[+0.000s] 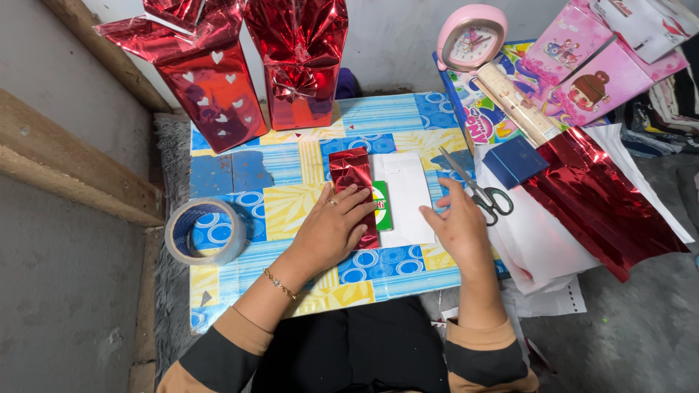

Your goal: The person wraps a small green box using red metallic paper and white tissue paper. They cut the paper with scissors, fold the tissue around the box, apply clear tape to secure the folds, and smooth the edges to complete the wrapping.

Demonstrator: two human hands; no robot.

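Left hand (336, 225) lies flat, fingers spread, pressing on a small box half wrapped in red foil (354, 182); the box's green end (382, 205) sticks out beside the fingertips. Box sits mid-surface on the patterned blue-yellow surface (240, 175), partly on a white paper sheet (406, 193). Right hand (455, 222) rests open on the sheet's right edge, fingers loosely together, holding nothing. Scissors (477, 188) lie just beside the right hand, blades pointing away from the person. Clear tape roll (206, 231) at the surface's left edge. Two tall red foil-wrapped gifts (218, 73) stand at the far side. Pink clock (472, 38), blue small box (515, 161), red foil sheet (604, 196) to the right.
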